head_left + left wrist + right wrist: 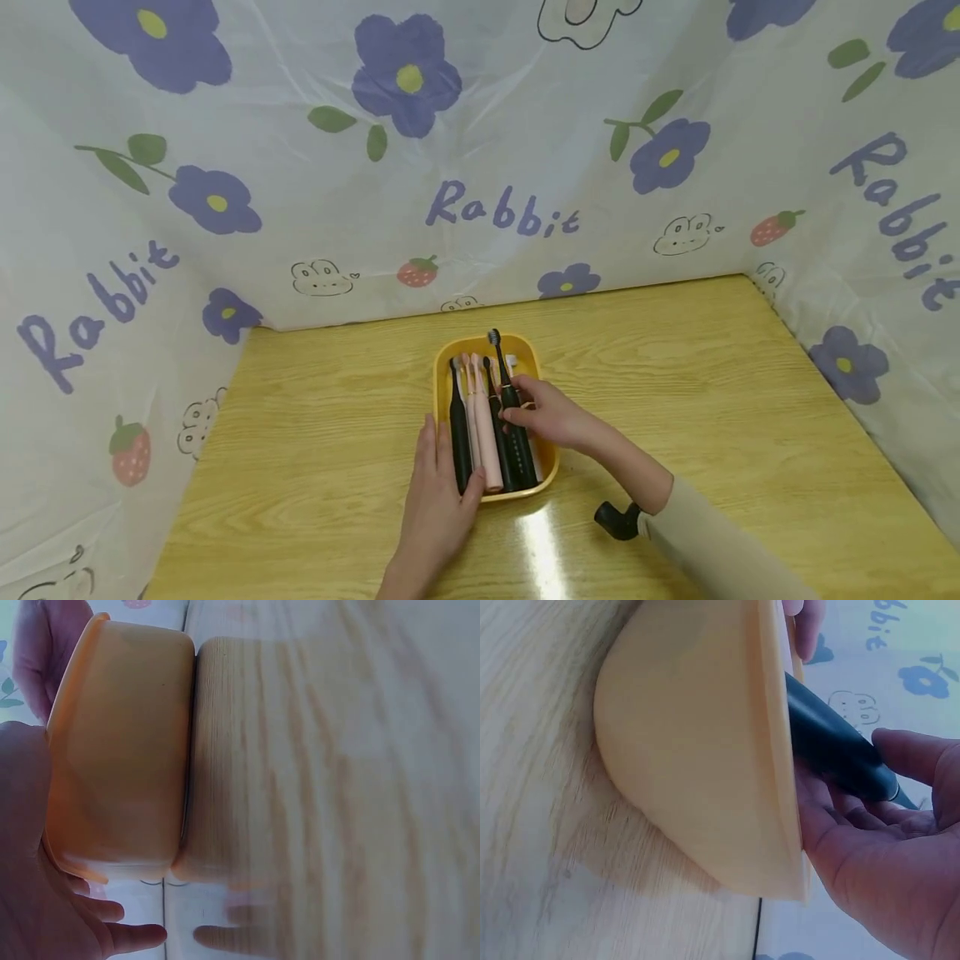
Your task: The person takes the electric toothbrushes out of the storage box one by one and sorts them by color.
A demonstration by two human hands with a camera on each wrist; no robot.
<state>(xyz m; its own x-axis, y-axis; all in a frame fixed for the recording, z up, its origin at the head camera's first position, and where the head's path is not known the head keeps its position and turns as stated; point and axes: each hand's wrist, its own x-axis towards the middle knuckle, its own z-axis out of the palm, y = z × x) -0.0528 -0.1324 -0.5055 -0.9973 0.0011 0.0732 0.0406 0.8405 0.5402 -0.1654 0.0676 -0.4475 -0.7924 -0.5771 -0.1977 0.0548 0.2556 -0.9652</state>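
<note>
A yellow plastic bin (551,479) holds several electric toothbrushes lying lengthwise, black and pink. My right hand (551,412) reaches over the bin's right side and pinches a black electric toothbrush (517,437) between thumb and fingers. Its brush head tilts up above the far rim, while its lower end stays inside the bin; the right wrist view shows the black handle (836,742) slanting over the rim. My left hand (438,500) rests against the bin's near left corner, fingers straight along the outside, thumb at the near rim. Beside that hand lie another black toothbrush (459,433) and a pink toothbrush (487,442).
The bin stands on a wood-grain table (322,417). A white cloth (495,150) printed with flowers and lettering hangs behind and along both sides. A black fitting (618,521) sits at my right wrist by the beige sleeve (720,542).
</note>
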